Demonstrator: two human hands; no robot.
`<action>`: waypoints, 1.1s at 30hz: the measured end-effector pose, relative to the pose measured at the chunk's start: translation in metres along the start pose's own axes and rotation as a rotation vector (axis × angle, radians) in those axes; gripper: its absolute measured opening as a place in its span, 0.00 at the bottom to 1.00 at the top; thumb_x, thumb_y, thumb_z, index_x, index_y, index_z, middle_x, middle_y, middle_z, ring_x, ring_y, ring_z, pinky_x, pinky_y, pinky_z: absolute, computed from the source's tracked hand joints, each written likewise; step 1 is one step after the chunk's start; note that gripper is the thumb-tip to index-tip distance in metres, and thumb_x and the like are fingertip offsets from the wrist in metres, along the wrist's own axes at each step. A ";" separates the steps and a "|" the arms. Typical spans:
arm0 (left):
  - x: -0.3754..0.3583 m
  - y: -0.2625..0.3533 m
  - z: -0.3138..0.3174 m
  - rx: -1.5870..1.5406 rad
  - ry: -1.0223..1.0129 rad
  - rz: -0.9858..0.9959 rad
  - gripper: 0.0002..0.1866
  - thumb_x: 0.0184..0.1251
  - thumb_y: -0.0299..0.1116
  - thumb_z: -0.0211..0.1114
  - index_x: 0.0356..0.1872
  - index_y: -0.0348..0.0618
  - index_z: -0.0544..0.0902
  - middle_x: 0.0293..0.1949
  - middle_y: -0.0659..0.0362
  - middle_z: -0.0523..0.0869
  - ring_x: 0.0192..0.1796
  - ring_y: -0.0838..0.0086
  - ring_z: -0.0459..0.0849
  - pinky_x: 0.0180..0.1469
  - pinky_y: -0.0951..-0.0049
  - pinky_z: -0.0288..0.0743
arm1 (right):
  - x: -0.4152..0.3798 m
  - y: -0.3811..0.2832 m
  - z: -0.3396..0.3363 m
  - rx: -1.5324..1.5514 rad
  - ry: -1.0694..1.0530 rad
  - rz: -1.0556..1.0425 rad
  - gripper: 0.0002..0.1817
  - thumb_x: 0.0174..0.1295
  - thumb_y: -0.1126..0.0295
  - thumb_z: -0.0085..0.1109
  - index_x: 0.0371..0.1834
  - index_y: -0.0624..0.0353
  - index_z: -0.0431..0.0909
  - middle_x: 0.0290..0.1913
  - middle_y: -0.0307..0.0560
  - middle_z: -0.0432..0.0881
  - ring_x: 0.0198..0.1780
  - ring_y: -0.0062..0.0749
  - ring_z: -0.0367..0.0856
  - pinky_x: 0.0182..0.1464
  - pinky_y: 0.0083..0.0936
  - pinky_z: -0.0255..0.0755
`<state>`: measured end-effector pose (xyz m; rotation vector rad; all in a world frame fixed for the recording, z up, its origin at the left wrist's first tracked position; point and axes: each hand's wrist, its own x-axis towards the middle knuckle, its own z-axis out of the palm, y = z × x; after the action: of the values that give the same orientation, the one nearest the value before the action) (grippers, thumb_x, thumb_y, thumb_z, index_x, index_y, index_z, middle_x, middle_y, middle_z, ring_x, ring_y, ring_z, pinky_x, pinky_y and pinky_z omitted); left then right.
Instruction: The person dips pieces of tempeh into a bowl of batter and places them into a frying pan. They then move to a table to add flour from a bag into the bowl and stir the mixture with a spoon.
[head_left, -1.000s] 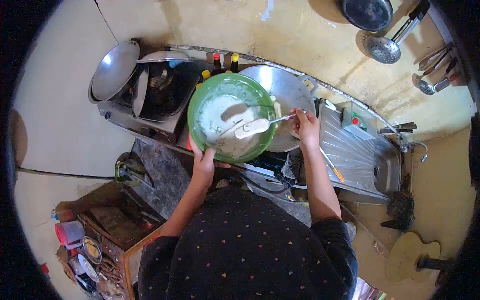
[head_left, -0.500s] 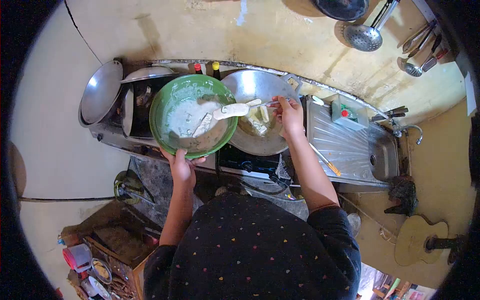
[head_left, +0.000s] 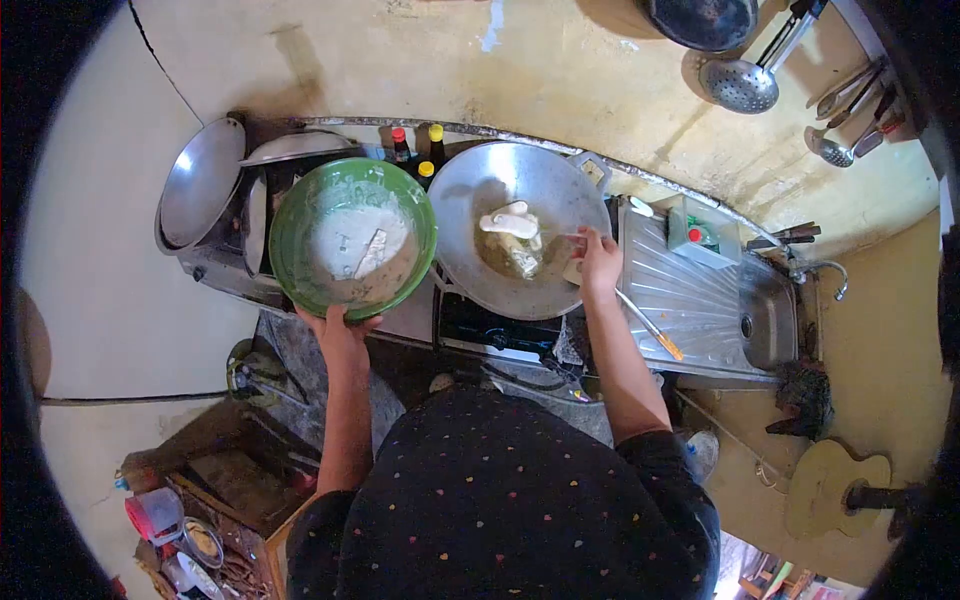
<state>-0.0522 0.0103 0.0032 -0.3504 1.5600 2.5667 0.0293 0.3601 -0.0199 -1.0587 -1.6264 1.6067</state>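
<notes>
Behind the counter there is a stained, cream-yellow wall [head_left: 400,60], and at the right a ribbed stainless-steel sink unit [head_left: 685,295] is standing. The wide, round, grey metal wok [head_left: 575,200] sits over a black stove [head_left: 500,332], with pale pieces [head_left: 522,260] in shallow liquid at its middle.

The left hand [head_left: 340,325] is gripping the near rim of a deep, round, green plastic bowl [head_left: 284,235], held just to the left of the wok. In the bowl, a grey-white strip [head_left: 371,253] lies in white, wet batter [head_left: 335,228]. The right hand [head_left: 597,262] has its fingers pinched on what appears to be a thin metal spoon [head_left: 558,240], above the right part of the wok.

The step in hand seems to be passing a long, white-coated piece [head_left: 510,222] to the wok. The spoon is blurred, so I cannot tell if the piece rests on it or touches the others. The move calls for a low, gentle tilt, I judge, with the bowl kept level.
</notes>
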 end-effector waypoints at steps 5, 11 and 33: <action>-0.001 -0.001 -0.007 -0.027 0.038 -0.016 0.40 0.60 0.26 0.51 0.69 0.60 0.39 0.60 0.50 0.63 0.47 0.56 0.78 0.28 0.66 0.84 | -0.018 0.039 0.003 -0.246 0.091 -0.072 0.13 0.64 0.67 0.49 0.34 0.68 0.79 0.25 0.49 0.83 0.18 0.24 0.77 0.22 0.22 0.69; 0.001 -0.007 -0.017 0.002 -0.020 -0.002 0.42 0.61 0.26 0.50 0.69 0.61 0.34 0.59 0.48 0.64 0.42 0.59 0.80 0.28 0.67 0.83 | -0.005 0.092 0.010 -0.524 0.193 -0.152 0.11 0.59 0.67 0.52 0.31 0.61 0.82 0.23 0.56 0.81 0.27 0.45 0.82 0.31 0.37 0.73; -0.016 0.001 -0.025 0.004 0.027 -0.051 0.42 0.63 0.26 0.47 0.70 0.62 0.31 0.61 0.49 0.62 0.44 0.59 0.80 0.27 0.69 0.84 | -0.024 0.038 0.017 -1.019 0.055 -0.362 0.16 0.57 0.59 0.52 0.26 0.61 0.81 0.26 0.58 0.81 0.30 0.54 0.81 0.36 0.44 0.75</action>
<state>-0.0333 -0.0117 -0.0029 -0.4210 1.5443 2.5300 0.0307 0.3286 -0.0565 -1.1281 -2.4801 0.4469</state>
